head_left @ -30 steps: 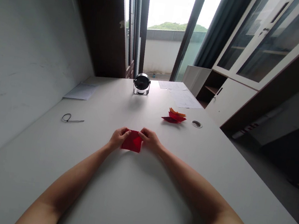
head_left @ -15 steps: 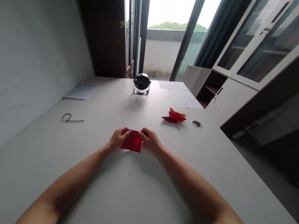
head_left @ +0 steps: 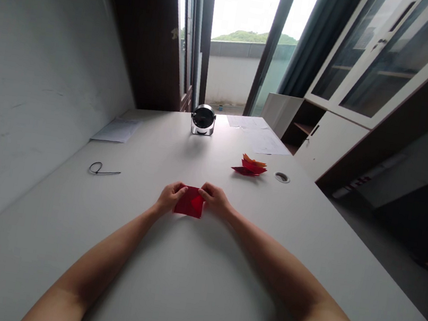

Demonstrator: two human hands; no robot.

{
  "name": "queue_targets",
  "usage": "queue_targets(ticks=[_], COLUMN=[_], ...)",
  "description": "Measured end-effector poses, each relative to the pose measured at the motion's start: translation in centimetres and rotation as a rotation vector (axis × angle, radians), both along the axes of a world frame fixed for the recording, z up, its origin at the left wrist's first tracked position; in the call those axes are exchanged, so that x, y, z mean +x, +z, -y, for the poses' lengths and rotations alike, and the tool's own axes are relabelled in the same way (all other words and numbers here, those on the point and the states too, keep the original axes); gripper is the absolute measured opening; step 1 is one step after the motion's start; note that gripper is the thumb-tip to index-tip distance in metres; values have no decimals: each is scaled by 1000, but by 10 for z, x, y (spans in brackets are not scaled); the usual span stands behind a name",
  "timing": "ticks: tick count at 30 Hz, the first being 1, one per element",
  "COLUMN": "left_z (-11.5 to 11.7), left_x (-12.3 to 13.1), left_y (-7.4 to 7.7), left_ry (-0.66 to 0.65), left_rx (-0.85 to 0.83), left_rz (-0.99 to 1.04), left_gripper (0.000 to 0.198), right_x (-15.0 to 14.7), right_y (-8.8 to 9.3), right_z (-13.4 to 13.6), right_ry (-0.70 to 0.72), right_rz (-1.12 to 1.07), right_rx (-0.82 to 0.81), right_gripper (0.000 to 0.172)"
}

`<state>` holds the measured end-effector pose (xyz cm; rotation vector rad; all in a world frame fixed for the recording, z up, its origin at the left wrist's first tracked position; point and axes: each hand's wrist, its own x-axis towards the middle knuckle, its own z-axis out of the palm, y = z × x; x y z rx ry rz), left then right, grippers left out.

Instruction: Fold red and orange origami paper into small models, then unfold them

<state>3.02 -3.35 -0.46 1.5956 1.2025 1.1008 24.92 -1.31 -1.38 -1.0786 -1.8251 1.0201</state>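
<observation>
A small red sheet of paper (head_left: 189, 203) lies flat on the white table (head_left: 189, 275) in front of me. My left hand (head_left: 169, 197) pinches its left upper corner with curled fingers. My right hand (head_left: 214, 200) pinches the right upper corner the same way. Both forearms reach in from the bottom of the view. The paper shows a folded flap near its middle.
A pile of red and orange folded papers (head_left: 251, 166) sits to the right, beside a cable hole (head_left: 281, 177). A small desk fan (head_left: 203, 120) stands at the far edge. White sheets (head_left: 116, 130) and a cable tie (head_left: 102, 169) lie left. A cabinet (head_left: 373, 61) stands right.
</observation>
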Motion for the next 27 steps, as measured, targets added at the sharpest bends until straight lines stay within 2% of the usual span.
queue_targets(ticks=[27], left_z=[-2], left_x=[-1], left_y=[-2], left_ry=[5], left_rx=[-14], left_rz=[-4], left_gripper=[35], right_x=[1], right_y=[-1], right_z=[-2], right_ry=[9], right_rz=[23], right_rx=[30], right_gripper=[26])
